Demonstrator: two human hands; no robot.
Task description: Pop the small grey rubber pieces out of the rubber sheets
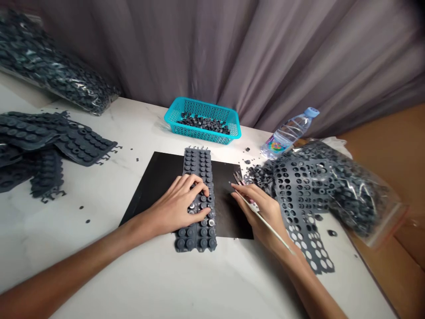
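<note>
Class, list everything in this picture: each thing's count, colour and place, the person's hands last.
table: one, white, under everything
mat: one, black, centre
button strip: one, dark grey, on mat
basket: one, teal, behind mat
bottle: one, clear, right of basket
bags: two, clear, far left and right
button sheets: one pile, dark grey, left
punched sheet: one, dark grey, right
curtain: one, grey, behind table
thin stick: one, pale, held at mat's right edge
left hand: one, on button strip
right hand: one, holding thin stick
</note>
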